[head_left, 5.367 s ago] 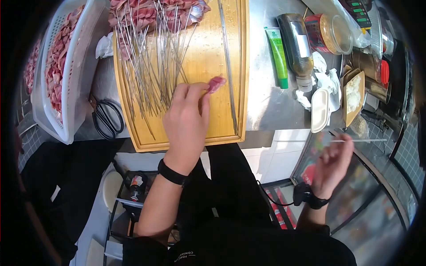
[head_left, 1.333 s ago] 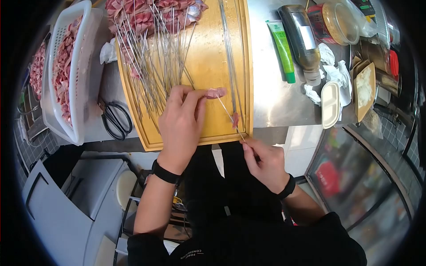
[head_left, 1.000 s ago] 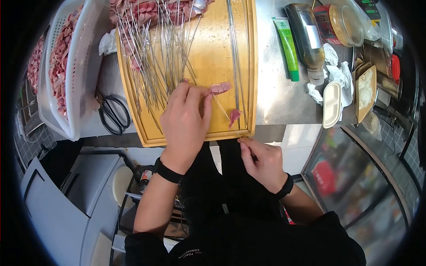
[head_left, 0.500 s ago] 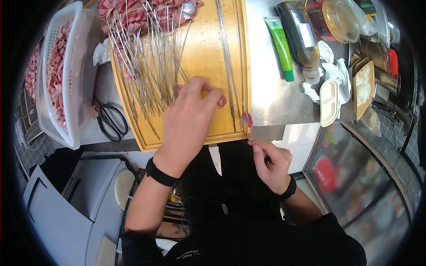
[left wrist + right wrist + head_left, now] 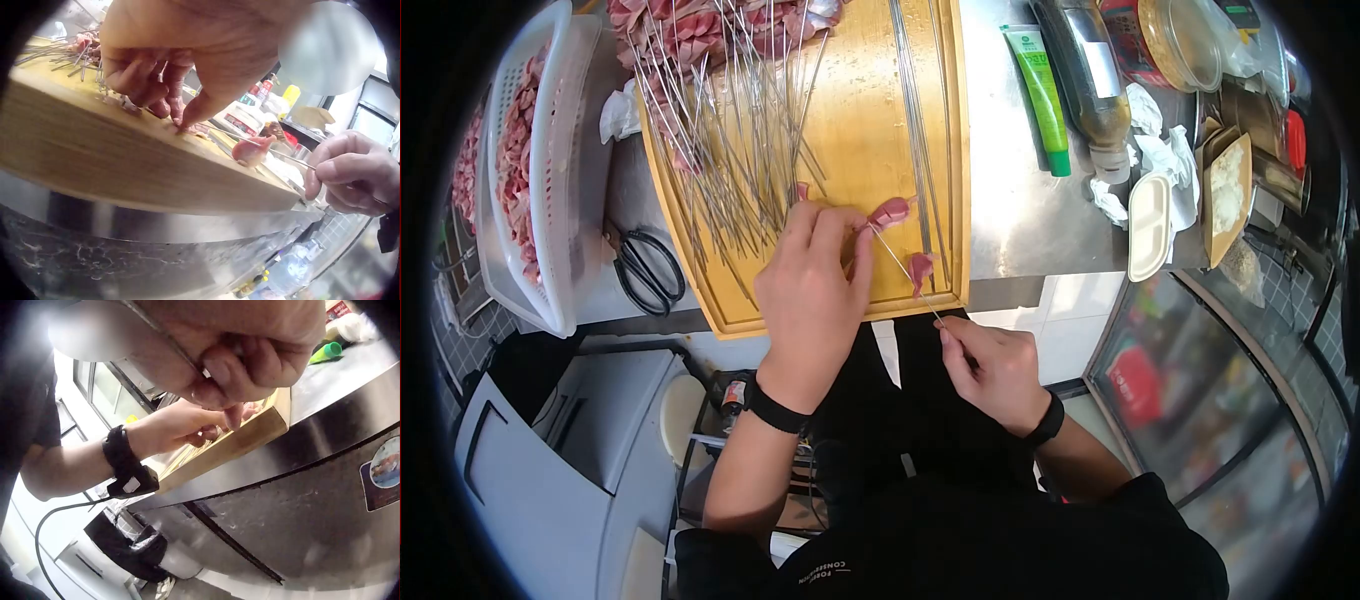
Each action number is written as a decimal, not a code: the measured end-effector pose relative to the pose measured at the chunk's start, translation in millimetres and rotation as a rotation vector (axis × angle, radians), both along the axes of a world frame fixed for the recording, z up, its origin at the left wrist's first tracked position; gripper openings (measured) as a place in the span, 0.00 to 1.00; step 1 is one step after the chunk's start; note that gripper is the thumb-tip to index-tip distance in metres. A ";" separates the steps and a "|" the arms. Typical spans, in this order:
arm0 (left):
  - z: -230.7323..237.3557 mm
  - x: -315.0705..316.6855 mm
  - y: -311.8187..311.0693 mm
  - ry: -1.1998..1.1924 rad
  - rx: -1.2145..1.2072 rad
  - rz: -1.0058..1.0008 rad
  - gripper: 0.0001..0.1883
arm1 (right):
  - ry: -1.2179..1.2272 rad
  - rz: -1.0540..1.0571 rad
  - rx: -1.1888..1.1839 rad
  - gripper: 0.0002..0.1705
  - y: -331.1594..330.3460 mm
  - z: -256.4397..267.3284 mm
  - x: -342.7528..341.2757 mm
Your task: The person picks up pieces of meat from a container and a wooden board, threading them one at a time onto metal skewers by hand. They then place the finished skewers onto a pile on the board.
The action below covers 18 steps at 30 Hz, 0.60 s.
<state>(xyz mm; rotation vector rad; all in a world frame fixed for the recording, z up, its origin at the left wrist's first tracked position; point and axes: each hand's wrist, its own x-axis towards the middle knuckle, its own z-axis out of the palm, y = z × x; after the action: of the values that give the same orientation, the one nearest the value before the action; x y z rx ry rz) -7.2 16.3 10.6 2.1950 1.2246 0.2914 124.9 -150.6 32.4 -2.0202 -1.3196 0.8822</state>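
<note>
Over the wooden cutting board, my left hand pinches a small piece of raw meat between thumb and fingers. My right hand grips a thin metal skewer near its rear end, just beyond the board's front edge. One threaded piece of meat sits partway along the skewer; the left wrist view shows this threaded piece between the two hands. The skewer's tip meets the meat at my left fingertips, where the fingers partly hide it. Another bit of meat lies by the left knuckles.
Filled skewers and a meat pile cover the board's left; bare skewers lie along its right. A white basket of meat and black-handled scissors are left; a green tube, bottle and divided tray right.
Over five seconds, my right hand came from the far right to the board's front edge. Since half a second ago, the skewer has swung left and its tip has reached the left hand's meat.
</note>
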 end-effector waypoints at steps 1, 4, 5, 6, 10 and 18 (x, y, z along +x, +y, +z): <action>-1.0 0.3 -0.6 -0.019 0.010 0.017 0.08 | -0.002 0.002 -0.002 0.04 -1.2 1.0 0.0; 0.0 0.4 -1.2 -0.042 0.017 0.037 0.08 | -0.006 0.036 -0.021 0.05 -3.6 2.2 -0.7; 0.8 0.1 -1.4 -0.048 0.013 0.037 0.07 | -0.002 0.031 -0.023 0.05 -5.3 1.5 -1.4; 0.2 -0.4 -1.1 -0.048 0.013 0.039 0.07 | 0.001 0.025 -0.025 0.05 -5.8 0.9 -1.3; -1.1 -0.9 -1.2 -0.025 0.022 0.011 0.07 | -0.001 0.034 -0.038 0.06 -5.5 1.6 -1.2; -8.2 -1.6 -4.8 -0.043 0.059 -0.031 0.08 | -0.028 0.027 0.014 0.05 8.8 -3.8 -9.8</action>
<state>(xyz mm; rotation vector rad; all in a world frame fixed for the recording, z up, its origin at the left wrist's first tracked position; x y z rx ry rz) -8.8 11.6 2.4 2.2437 1.1716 0.3646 115.1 -141.8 28.6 -2.0149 -1.3674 0.8579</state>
